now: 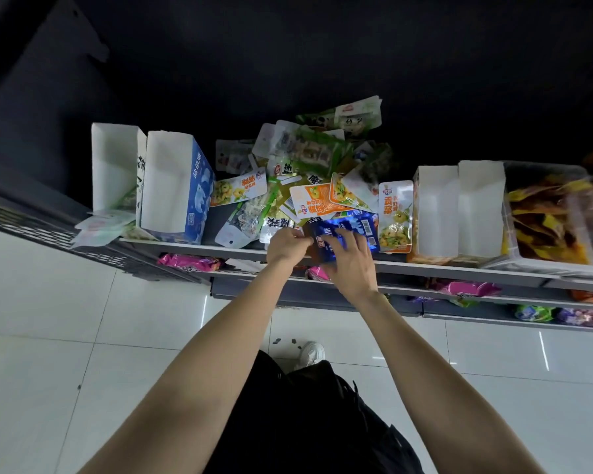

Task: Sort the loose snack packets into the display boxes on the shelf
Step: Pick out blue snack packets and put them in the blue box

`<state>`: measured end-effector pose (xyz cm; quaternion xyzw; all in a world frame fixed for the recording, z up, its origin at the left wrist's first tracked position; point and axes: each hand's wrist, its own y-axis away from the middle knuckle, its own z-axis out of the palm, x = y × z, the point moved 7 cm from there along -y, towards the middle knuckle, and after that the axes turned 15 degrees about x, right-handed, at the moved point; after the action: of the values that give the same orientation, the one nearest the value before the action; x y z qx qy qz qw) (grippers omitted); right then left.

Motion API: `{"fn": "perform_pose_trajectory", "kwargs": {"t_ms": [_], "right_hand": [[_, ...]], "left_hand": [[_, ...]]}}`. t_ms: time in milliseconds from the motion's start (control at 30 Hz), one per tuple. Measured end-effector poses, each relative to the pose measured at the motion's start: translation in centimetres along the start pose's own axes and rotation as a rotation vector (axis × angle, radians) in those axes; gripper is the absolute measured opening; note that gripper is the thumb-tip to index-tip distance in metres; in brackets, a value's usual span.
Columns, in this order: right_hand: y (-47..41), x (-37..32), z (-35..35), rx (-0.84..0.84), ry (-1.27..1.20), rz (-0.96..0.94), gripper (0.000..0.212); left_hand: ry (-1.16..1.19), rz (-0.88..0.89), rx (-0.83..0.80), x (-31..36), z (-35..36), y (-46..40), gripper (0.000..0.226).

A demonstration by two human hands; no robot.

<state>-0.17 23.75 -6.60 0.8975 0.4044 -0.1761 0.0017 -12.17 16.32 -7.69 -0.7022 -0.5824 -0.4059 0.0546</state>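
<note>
Both hands meet over the front edge of the shelf (425, 266), at the near side of the heap of loose packets (308, 172). The right hand (351, 260) lies on top of a blue packet (360, 227), fingers spread and bent down over its glossy face, so it holds or presses that packet against the pile. The left hand (286, 246) is curled, fingertips pinching at the packet's left edge, or at the stack under it; which of the two I cannot tell.

The blue packet lies with its long axis running left to right, roughly along the shelf edge, its barcode end towards the right. The blue box (178, 189) stands well to the left of the hands, open top facing the camera, with a white box (115, 165) just beyond it. Two more white boxes (459, 210) stand to the right, past an upright orange-and-white packet (395, 217) that leans beside them.

Judging by colour, the packet belongs in the blue box, so the coming move is a carry leftwards. The left hand is the nearer one to that box, and the packet would probably need turning on end to drop into the narrow opening
</note>
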Motion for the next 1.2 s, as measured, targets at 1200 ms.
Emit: {"fn": "perform_pose_trajectory", "kwargs": {"t_ms": [1200], "right_hand": [[-6.0, -12.2, -9.6, -0.102, -0.856, 0.181, 0.027]], "left_hand": [[-0.071, 0.594, 0.117, -1.2, -19.7, 2.1, 0.033]]}}
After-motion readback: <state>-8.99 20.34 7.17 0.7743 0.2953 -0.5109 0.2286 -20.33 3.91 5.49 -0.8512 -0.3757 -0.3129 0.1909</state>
